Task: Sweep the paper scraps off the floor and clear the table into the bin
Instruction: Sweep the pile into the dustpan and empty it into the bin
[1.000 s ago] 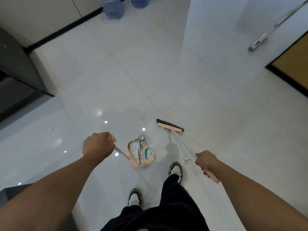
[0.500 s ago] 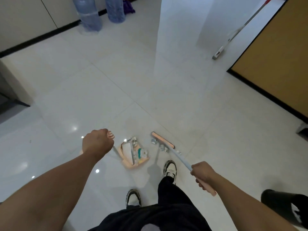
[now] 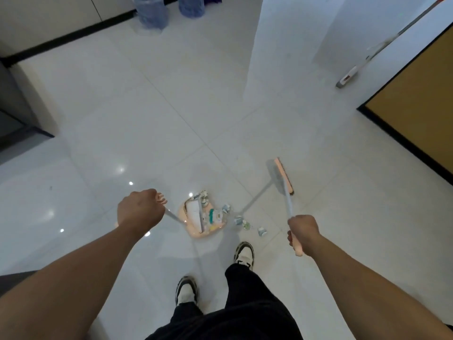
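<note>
While both arms reach forward over the pale tiled floor, the inspection runs from left to right. Left hand: fingers curled tight round the top of the long thin handle of the dustpan, which slants down to the pan. The peach-coloured pan sits on the tiles just ahead of the person's shoes and already holds a heap of crumpled paper and wrappers. Loose paper scraps lie just to the right of the pan's mouth, close to it but apart, strung out towards the right shoe. Right hand: closed round the pink grip end of the broom, its pale shaft running forward to the head, which stands beyond and to the right of the scraps; whether the bristles touch the floor cannot be told. A mop leans at far right, and two water bottles stand at the far wall.

Assessment: the scraps look light, soft and crumpled, liable to skid on the glossy tile or bounce past the lip, so a short, low stroke is advised. The pan appears light but top-heavy on its long handle; the high hold suits steadying, provided the lip is kept flat to the floor. No bin or table is in view.
</note>
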Tool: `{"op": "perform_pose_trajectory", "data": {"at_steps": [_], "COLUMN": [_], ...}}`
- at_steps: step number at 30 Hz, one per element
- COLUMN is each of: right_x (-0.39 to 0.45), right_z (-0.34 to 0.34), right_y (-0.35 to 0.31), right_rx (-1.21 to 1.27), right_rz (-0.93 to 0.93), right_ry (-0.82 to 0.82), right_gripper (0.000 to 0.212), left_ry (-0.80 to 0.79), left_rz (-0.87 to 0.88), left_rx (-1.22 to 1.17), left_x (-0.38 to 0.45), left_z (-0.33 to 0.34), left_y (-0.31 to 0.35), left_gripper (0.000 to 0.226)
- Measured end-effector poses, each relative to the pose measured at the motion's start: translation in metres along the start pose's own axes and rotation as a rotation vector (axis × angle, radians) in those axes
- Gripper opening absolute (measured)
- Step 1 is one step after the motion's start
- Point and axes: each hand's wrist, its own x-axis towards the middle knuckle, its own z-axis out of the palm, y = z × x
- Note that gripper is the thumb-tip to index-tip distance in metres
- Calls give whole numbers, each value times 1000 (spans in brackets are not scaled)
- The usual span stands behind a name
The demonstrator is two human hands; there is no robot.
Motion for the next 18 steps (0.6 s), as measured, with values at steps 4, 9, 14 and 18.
{"op": "perform_pose_trajectory", "data": {"at_steps": [4, 9, 14, 18], "right_x": [54, 93, 103, 107], "right_z": [-4, 11, 43, 60], "right_y": [-27, -54, -81, -93], "right_rx": [-9, -112, -273, -373], "right_rz": [26, 15, -95, -174], "right_ry": [-12, -87, -135, -167], "right_gripper": [11, 12, 17, 11], "left_ry": [-24, -56, -61, -45], "left_rz": [-28, -52, -88, -102], "left_rx": [49, 117, 150, 147], "left_x": [-6, 7, 14, 9], "left_z": [18, 15, 16, 19], "left_y": [23, 45, 38, 34], "left_gripper": [13, 9, 11, 14]}}
